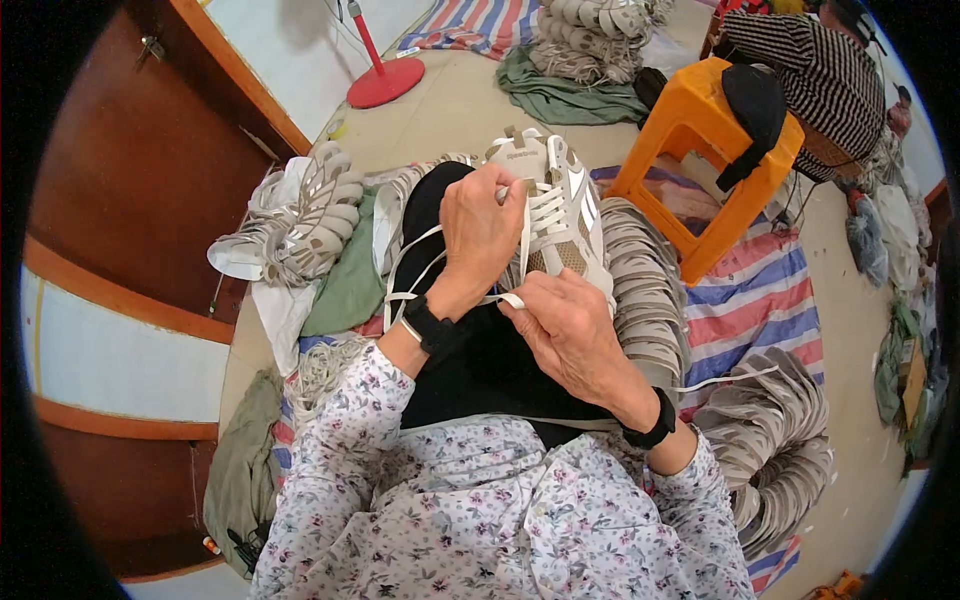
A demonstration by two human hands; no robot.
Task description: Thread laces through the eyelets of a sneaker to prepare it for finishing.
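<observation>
A beige and white shoe upper (575, 215) rests over my dark-covered lap, its toe toward me hidden in part by my hands. White shoelace (547, 212) crosses its eyelet rows. My left hand (480, 225) is closed at the left eyelet edge, pinching the lace there; its fingertips are partly hidden. Lower down, my right hand (565, 330) grips a flat white stretch of lace between thumb and forefinger. A loose lace loop trails left past my left wrist.
Stacked shoe uppers (645, 290) run along my right, with a curved pile (770, 440) nearer me. Another bundle (315, 215) lies left. An orange stool (700, 150) with a black cap stands far right on a striped sheet (750, 290). A red round stand base (387, 82) is at the back.
</observation>
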